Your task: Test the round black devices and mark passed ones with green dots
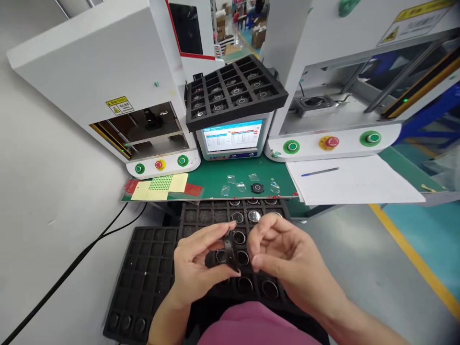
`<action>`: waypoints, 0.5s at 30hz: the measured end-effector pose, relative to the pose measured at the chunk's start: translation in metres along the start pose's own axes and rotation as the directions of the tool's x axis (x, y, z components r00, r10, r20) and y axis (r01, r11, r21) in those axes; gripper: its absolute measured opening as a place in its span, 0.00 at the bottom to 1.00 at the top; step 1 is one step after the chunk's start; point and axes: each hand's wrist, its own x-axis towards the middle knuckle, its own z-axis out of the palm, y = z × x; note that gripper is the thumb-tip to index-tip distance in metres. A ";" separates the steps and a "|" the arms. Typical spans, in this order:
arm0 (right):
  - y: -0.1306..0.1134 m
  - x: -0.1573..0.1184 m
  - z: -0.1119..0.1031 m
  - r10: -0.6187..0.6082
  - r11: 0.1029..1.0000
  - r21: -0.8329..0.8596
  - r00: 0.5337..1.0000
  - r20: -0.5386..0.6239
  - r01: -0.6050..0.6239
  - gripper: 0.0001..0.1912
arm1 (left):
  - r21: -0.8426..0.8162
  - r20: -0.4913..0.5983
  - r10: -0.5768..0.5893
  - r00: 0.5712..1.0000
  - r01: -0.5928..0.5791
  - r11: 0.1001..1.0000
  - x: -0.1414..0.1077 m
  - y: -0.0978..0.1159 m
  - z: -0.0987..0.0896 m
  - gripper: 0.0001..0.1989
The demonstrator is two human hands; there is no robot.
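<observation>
Black ring part sits pinched edge-on in the left hand, held above the near tray of round parts that rests in the person's lap area, in the near middle of the scene. Judging by this, the step in hand is handling one piece lifted clear of its pocket, perhaps peeling or checking it; the next move seems to call for a fine fingertip grip on its rim.

A second, mostly empty tray lies to the left, and a filled one sits far off atop the screen. On the green bench lie small clear film scraps.

The left hand grasps the ring between thumb and fingers, palm turned right. The right hand is loosely curled just beside it, fingertips close to the ring; whether it grips anything I cannot tell.
</observation>
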 end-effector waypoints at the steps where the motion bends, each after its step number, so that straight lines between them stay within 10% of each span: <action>1: 0.004 -0.003 0.001 0.073 0.995 0.073 0.997 0.023 -0.075 0.15 | 0.056 0.017 0.029 0.999 -0.030 0.998 0.000 0.002 0.000 0.30; 15: 0.006 -0.008 0.008 0.217 0.953 0.211 0.976 0.030 -0.219 0.16 | 0.218 0.161 0.086 0.983 -0.120 0.968 0.003 0.013 -0.002 0.33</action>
